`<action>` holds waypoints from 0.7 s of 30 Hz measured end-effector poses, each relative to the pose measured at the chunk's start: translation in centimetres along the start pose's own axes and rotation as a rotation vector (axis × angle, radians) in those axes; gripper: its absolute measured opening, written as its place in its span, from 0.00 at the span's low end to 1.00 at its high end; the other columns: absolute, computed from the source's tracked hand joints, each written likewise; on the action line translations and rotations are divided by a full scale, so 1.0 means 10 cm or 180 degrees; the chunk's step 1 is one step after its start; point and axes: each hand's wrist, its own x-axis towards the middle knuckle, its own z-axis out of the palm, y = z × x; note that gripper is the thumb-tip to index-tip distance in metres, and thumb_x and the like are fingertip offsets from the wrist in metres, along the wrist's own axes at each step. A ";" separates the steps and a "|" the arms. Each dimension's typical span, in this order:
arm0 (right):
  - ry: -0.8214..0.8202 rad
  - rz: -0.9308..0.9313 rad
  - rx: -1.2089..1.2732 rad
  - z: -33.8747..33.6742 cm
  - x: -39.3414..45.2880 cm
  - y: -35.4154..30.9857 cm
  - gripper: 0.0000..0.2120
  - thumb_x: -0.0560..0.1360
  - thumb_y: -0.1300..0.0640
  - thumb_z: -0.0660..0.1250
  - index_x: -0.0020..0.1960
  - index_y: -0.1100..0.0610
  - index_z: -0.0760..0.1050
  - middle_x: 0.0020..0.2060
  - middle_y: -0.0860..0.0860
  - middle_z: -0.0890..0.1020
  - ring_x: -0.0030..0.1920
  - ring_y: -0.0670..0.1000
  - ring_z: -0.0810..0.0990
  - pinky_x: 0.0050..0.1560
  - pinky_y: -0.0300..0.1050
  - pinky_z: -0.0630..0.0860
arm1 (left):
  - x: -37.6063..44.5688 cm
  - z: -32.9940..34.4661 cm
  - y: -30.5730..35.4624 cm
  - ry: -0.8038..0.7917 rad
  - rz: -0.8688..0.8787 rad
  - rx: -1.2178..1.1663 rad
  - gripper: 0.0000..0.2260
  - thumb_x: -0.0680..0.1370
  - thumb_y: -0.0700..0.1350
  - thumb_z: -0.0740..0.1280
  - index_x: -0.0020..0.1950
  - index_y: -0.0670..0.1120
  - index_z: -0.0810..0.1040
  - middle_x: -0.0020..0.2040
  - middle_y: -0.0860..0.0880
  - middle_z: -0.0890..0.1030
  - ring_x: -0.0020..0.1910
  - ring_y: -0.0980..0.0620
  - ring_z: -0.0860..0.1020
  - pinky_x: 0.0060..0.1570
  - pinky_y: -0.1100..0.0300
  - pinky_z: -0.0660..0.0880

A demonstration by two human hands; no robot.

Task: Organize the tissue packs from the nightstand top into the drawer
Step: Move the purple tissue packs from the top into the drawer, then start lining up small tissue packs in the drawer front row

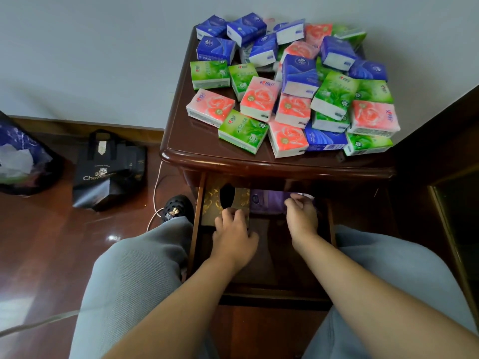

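Several tissue packs in blue [246, 28], green [243, 130] and pink [260, 98] lie heaped on the dark wooden nightstand top [197, 149]. Below it the drawer [197, 224] stands pulled out. Both hands are inside the drawer. My left hand [234, 237] rests on a gold-patterned tissue box [213, 203] at the drawer's left, fingers curled over its near edge. My right hand [302, 216] grips a purple item [267, 200] at the drawer's back, fingers curled. No tissue pack is in either hand.
A black tote bag [108, 169] and a dark plastic bag [20, 156] sit on the wooden floor at left. A white cable [155, 193] runs beside the nightstand. My knees in grey trousers flank the drawer. Dark furniture [451, 177] stands to the right.
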 end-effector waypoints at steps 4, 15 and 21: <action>-0.0170 -0.0456 -0.0626 -0.39 -0.21 -0.29 0.07 0.79 0.51 0.67 0.45 0.53 0.80 0.39 0.46 0.82 0.51 0.57 0.82 0.51 0.48 0.74 | -0.15 -0.21 0.13 0.0595 0.0490 -0.0265 0.09 0.81 0.53 0.65 0.60 0.56 0.75 0.59 0.53 0.73 0.62 0.50 0.71 0.60 0.52 0.73; 0.0348 -0.3982 -0.0992 -1.23 -0.73 -2.00 0.06 0.76 0.56 0.72 0.46 0.53 0.75 0.41 0.44 0.77 0.43 0.47 0.75 0.47 0.43 0.72 | -0.25 -1.44 1.16 0.1856 0.1432 -0.0496 0.07 0.81 0.53 0.66 0.45 0.53 0.73 0.43 0.56 0.76 0.43 0.54 0.75 0.40 0.54 0.72; -0.0161 -0.3069 -0.2700 -1.26 -0.45 -2.67 0.43 0.66 0.28 0.68 0.71 0.54 0.68 0.67 0.51 0.76 0.66 0.59 0.70 0.68 0.52 0.67 | -0.08 -1.76 1.47 0.1718 0.1489 -0.0499 0.11 0.80 0.46 0.69 0.61 0.46 0.76 0.57 0.47 0.77 0.55 0.45 0.76 0.57 0.48 0.75</action>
